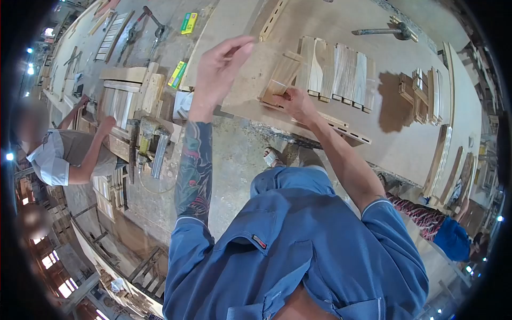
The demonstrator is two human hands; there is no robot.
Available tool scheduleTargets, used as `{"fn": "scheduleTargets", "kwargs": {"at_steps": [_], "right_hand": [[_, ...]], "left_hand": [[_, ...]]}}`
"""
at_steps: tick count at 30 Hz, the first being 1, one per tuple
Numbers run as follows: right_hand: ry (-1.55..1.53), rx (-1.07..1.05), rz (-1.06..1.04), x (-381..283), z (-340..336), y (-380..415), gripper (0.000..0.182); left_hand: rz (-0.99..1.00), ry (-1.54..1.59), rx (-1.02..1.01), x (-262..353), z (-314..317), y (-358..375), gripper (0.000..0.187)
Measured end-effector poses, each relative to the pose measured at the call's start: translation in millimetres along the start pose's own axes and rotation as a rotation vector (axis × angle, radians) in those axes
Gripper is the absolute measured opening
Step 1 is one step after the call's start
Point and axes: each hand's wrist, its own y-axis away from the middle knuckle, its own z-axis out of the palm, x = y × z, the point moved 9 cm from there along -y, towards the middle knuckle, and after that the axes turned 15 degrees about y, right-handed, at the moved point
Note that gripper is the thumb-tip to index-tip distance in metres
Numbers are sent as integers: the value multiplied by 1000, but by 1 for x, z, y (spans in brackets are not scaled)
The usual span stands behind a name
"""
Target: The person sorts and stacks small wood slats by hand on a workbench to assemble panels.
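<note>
A person in a blue shirt leans over a pale, smooth board [405,133]. The right hand [296,102] pinches the near end of a flat rectangular wood slat [281,76], which lies tilted against a row of grained slats [341,72]. The left hand [218,66] hovers open, holding nothing, near the board's left edge. Bare board lies right of the row, up to a small stack [424,90].

Your view is bright and evenly lit. A dark shadow patch falls on the board [405,144] beside the stacked wood pieces [424,93]. Fisheye distortion bends the edges into black corners; small lamps glare there.
</note>
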Motion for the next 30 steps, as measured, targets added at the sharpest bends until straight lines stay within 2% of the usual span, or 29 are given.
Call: {"fn": "scheduleTargets", "kwargs": {"at_steps": [2, 4, 6, 7, 8, 9, 11, 12, 14, 15, 17, 18, 19, 20, 21, 22, 23, 25, 30], "right_hand": [[54, 14, -58, -12, 4, 1, 29], [-188, 153, -293, -21, 11, 8, 26], [-68, 176, -288, -3, 32, 9, 24], [48, 199, -289, 4, 38, 10, 22], [-137, 30, -207, 20, 58, 10, 37], [-126, 37, -190, 15, 51, 11, 37], [130, 252, -307, -21, 20, 18, 44], [139, 256, -280, -24, 27, 20, 44], [-128, 302, -109, -2, 17, 16, 26], [-108, 318, -92, 11, 0, 12, 26], [46, -70, -214, 18, -2, 9, 32], [208, -103, -254, 27, -37, 3, 37], [179, -116, -36, 103, -44, -18, 40], [222, -56, 289, 144, -93, -26, 41], [241, 23, 189, 203, -119, -49, 45], [630, 308, 117, 215, -176, -51, 47], [368, 209, 491, 265, -204, -59, 43], [800, 319, 232, 309, -231, -81, 48], [779, 216, 222, 292, -213, -49, 48]], "left_hand": [[114, 9, -132, 23, 30, -8, 32], [143, -45, -191, 39, 61, -14, 32], [172, -101, -253, 36, 86, -15, 33], [289, -314, -290, 33, 102, -12, 33], [409, -522, -328, 29, 117, -7, 33], [411, -503, -339, 26, 123, -4, 33], [205, -813, -418, -1, 132, 5, 34], [205, -793, -440, -2, 133, 7, 34], [244, -804, -374, 5, 130, -1, 37], [258, -780, -388, 9, 134, -4, 37], [166, -825, -409, 10, 134, -7, 36], [170, -815, -428, 12, 137, -9, 36], [126, -828, -436, 11, 137, -11, 39], [80, -844, -441, 8, 137, -13, 41], [78, -844, -455, 6, 138, -13, 41], [114, -855, -439, 7, 138, -14, 43], [149, -867, -424, 7, 138, -14, 45], [134, -876, -441, 1, 136, -14, 47], [70, -882, -455, -1, 136, -18, 51]]}}
